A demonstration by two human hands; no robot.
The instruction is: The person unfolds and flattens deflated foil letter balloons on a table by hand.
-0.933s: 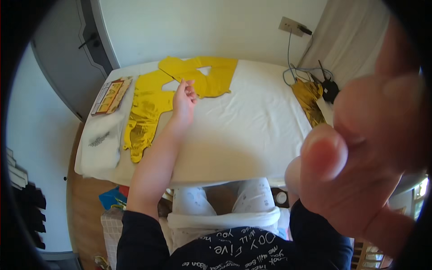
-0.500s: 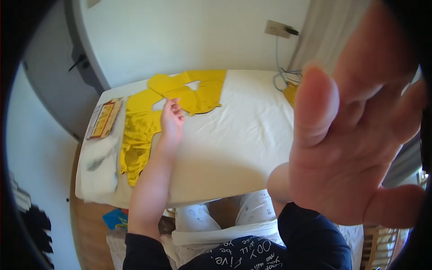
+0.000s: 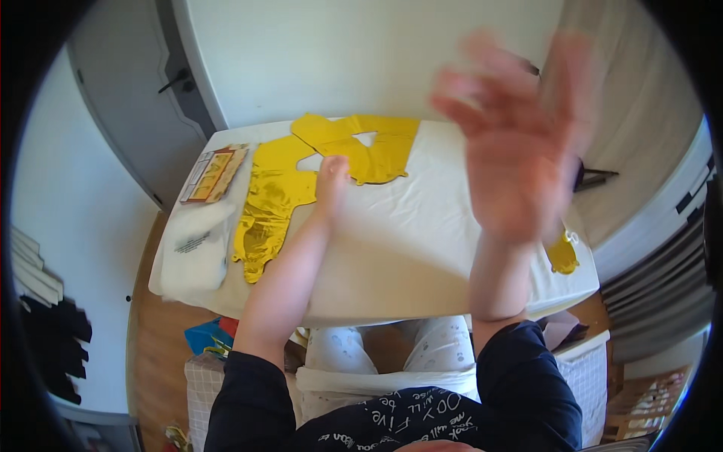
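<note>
Flat on the cream-covered table [image 3: 422, 279] lie two uninflated gold foil balloons, a left one [image 3: 273, 200] and a right one [image 3: 392, 147], touching or overlapping at the back. My left hand [image 3: 331, 184] is at the left balloon's inner edge, its fingers curled closed; whether anything small is in them stays hidden. Raised well above the table's right side, my right hand [image 3: 520, 158] is smeared by motion, with fingers apart and nothing seen in it. Beyond my right forearm lies another gold foil piece [image 3: 562, 255].
On the table's left side are a printed packet [image 3: 215, 173] and a white plastic bag [image 3: 197, 248]. A wall stands behind the table, a grey door [image 3: 132, 90] at the left and a curtain [image 3: 610, 98] at the right. A blue item [image 3: 203, 335] is on the floor.
My right hand has moved away from the camera, leftward and over the table. My view has shifted, showing more of the right side. The left hand stays beside the foil, its fingers more curled.
</note>
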